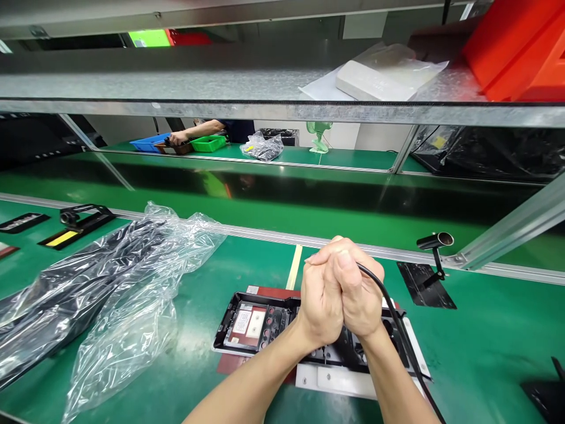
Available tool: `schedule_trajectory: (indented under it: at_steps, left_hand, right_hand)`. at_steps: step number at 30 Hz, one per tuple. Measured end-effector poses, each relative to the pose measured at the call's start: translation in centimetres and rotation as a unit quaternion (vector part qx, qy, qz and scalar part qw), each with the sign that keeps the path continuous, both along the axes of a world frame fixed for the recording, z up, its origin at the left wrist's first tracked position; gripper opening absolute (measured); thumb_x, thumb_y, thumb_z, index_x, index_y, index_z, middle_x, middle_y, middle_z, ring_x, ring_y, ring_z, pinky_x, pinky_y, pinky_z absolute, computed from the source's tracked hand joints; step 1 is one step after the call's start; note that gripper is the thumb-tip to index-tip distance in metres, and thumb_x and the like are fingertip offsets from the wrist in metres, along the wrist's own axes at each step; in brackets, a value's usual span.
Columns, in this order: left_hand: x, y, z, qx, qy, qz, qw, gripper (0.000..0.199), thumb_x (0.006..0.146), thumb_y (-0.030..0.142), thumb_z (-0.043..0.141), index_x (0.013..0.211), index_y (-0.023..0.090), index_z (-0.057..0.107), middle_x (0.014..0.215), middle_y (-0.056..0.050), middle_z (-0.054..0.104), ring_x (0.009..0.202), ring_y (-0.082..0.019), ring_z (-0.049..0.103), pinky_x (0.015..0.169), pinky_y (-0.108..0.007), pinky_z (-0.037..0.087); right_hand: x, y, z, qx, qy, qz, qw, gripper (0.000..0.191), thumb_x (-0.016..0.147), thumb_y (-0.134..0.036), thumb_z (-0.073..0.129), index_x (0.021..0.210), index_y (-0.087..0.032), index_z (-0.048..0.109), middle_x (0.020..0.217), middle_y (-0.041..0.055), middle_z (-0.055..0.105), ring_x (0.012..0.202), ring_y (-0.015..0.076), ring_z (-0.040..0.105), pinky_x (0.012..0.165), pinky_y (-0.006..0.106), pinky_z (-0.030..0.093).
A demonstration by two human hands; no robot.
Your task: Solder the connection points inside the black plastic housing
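Clasping my curled left hand against my right hand, seemingly to firm their shared grip on the black cable, I hold both over the black housing.

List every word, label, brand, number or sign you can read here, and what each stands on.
No text can be read with certainty.
White label in the black case: printed lines, too small to read.
Black strip at far left: pale marks, too blurred to tell whether they are letters.
Pale patch on the lime-green object up top: too small to read.
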State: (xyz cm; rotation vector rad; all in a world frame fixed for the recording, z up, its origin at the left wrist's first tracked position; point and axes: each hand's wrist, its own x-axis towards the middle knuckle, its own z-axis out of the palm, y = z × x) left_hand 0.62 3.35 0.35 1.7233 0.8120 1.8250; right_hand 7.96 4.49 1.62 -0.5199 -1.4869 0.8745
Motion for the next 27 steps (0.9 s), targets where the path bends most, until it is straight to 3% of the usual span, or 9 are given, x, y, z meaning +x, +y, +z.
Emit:
schedule_trajectory:
  at_steps: [6,10,16,20,27]
  left_hand:
    - [0.00,-0.11,-0.12,-0.023,-0.007,-0.009,1.000,0.048,0.110,0.044,0.030,0.070,0.020,0.042,0.065,0.000,0.045,0.061,-0.015,0.048,0.076,-0.034,0.050]
    - [0.04,-0.13,-0.26,-0.033,-0.008,-0.005,0.999,0.049,0.109,0.047,0.031,0.070,0.020,0.044,0.067,-0.002,0.049,0.062,-0.017,0.050,0.074,-0.034,0.051]
    - [0.01,-0.01,-0.39,-0.030,-0.022,-0.017,0.999,0.045,0.110,0.037,0.032,0.070,0.019,0.046,0.067,-0.001,0.049,0.062,-0.015,0.049,0.073,-0.032,0.049]
    - [0.00,0.10,-0.37,-0.034,-0.029,-0.020,0.999,0.047,0.110,0.041,0.032,0.070,0.019,0.047,0.067,-0.002,0.049,0.062,-0.016,0.049,0.065,-0.031,0.047]
    - [0.07,0.16,-0.31,-0.042,-0.020,-0.016,0.999,0.048,0.109,0.042,0.033,0.068,0.020,0.045,0.066,-0.003,0.049,0.062,-0.016,0.049,0.069,-0.032,0.049]
  right_hand:
    - [0.01,0.02,0.04,-0.003,0.000,-0.007,1.000,0.034,0.103,-0.041,0.052,0.084,-0.021,0.072,0.082,0.0019,0.069,0.075,0.0155,0.061,0.072,0.031,0.047]
    - [0.05,0.02,0.13,-0.009,-0.002,-0.003,1.000,0.035,0.103,-0.042,0.052,0.084,-0.020,0.072,0.082,0.0024,0.069,0.075,0.0159,0.062,0.072,0.032,0.047]
    - [0.09,0.03,0.16,-0.018,0.000,0.008,1.000,0.035,0.103,-0.043,0.053,0.084,-0.020,0.072,0.081,0.0010,0.067,0.075,0.0139,0.061,0.071,0.030,0.047]
    - [0.12,0.07,0.16,-0.023,0.000,0.007,1.000,0.035,0.103,-0.043,0.053,0.084,-0.021,0.072,0.081,0.0020,0.068,0.076,0.0154,0.062,0.072,0.032,0.047]
    - [0.13,0.15,0.03,-0.023,0.004,0.004,1.000,0.035,0.102,-0.044,0.053,0.084,-0.023,0.073,0.082,0.0033,0.068,0.077,0.0182,0.062,0.073,0.035,0.048]
